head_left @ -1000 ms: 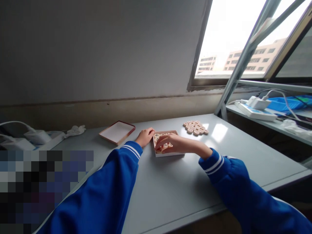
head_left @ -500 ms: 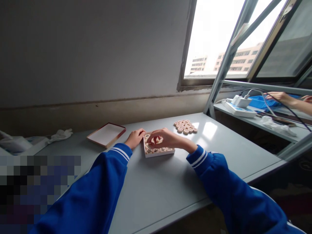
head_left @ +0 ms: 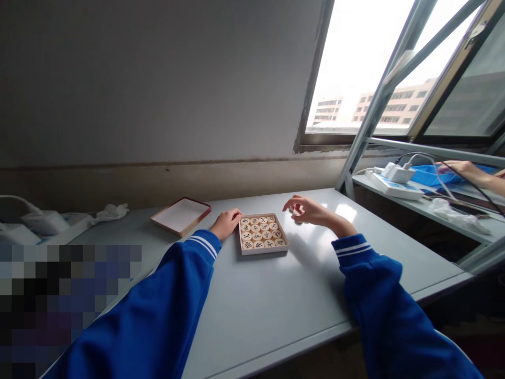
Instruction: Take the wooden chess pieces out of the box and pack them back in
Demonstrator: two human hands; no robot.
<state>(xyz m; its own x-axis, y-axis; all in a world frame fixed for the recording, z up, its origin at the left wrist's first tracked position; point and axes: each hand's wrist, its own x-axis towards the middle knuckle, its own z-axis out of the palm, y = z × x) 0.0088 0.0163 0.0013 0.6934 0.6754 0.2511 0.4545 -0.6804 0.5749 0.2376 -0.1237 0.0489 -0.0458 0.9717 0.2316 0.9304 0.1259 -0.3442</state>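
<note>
A square white box (head_left: 265,252) sits mid-frame, full of round, pale wooden pieces (head_left: 256,236). The left hand (head_left: 226,223) touches its left edge — I can't tell if it grips. Right of centre, the right hand (head_left: 313,211) — fingers apart, nothing seen in them — partly hides more pieces (head_left: 299,220).

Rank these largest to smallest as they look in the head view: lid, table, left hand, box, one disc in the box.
1. Table
2. Box
3. Lid; it lies slanted, so its true size against the box is unsure.
4. Left hand
5. Disc
</note>
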